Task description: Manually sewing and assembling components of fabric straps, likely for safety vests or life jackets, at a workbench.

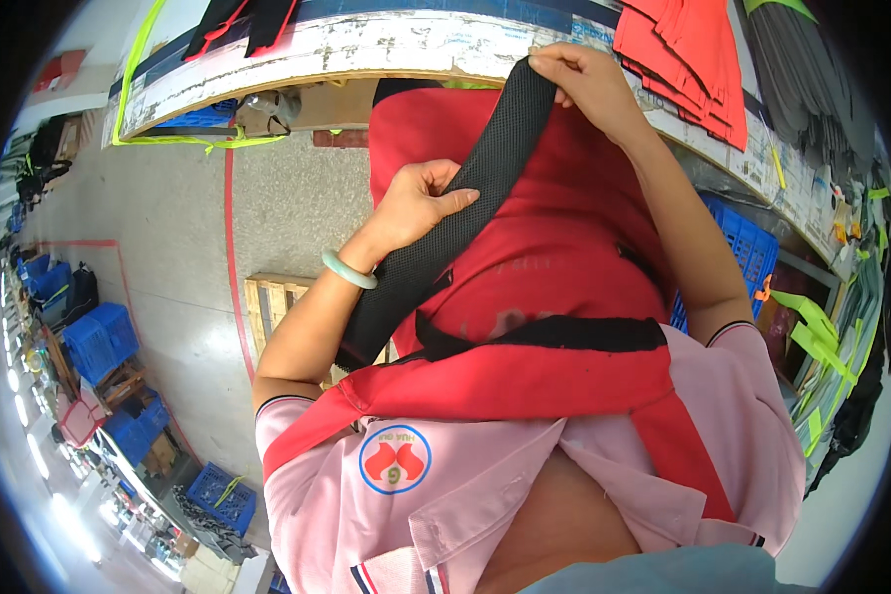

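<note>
Left hand (421,205): I am closing thumb and fingers on the middle of a black mesh strip (505,148).
Right hand (586,84): I am pinching the strip's upper end, near the front edge of the worktop (386,48).
Strip: it is slanting across my red apron (549,247), its lower end lying by my left forearm.
Edge: coral pieces (681,49) are overhanging the worktop's front, toward its right.
Room: grey floor (173,213) is stretching left of my apron.
Lettering: a blue-ringed badge (395,461) is showing on my shirt (327,515).
</note>
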`<state>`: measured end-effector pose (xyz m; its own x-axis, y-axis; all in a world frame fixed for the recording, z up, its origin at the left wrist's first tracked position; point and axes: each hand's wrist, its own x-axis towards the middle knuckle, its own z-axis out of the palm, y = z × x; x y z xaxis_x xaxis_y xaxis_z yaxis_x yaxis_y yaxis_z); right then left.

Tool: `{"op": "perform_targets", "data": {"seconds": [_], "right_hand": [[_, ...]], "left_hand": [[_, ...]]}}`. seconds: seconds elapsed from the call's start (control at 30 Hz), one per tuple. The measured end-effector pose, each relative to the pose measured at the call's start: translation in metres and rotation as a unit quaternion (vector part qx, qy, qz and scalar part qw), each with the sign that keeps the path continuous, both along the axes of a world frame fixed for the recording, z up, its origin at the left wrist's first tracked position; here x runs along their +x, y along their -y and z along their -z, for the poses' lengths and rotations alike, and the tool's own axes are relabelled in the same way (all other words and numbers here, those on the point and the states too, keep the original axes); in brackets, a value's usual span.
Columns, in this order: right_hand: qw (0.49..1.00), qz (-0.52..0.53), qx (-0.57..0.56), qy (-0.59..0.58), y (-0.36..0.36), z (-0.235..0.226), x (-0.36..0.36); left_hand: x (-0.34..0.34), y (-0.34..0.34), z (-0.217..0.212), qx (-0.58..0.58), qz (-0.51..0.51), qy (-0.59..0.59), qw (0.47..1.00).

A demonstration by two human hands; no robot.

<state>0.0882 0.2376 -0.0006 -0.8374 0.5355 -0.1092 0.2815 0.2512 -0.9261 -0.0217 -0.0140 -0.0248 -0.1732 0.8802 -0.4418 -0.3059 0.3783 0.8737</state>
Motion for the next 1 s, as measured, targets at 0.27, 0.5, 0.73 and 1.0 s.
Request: {"op": "perform_targets", "data": {"seconds": [0.27,0.5,0.73,1.0], "right_hand": [[0.998,-0.026,-0.001,-0.061,0.000,0.001,-0.003],[0.994,-0.065,0.072,-0.054,-0.001,-0.003,-0.011],[0.999,-0.028,-0.001,-0.019,-0.022,0.000,-0.020],[1.000,-0.003,0.022,-0.018,-0.024,0.004,-0.019]], "left_hand": [[0.002,0.001,0.001,0.011,-0.017,0.011,1.000],[0.001,-0.003,0.006,0.003,-0.006,-0.009,1.000],[-0.007,-0.015,-0.005,0.015,-0.008,-0.019,1.000],[-0.007,-0.023,-0.004,0.019,-0.026,0.001,0.999]]}}
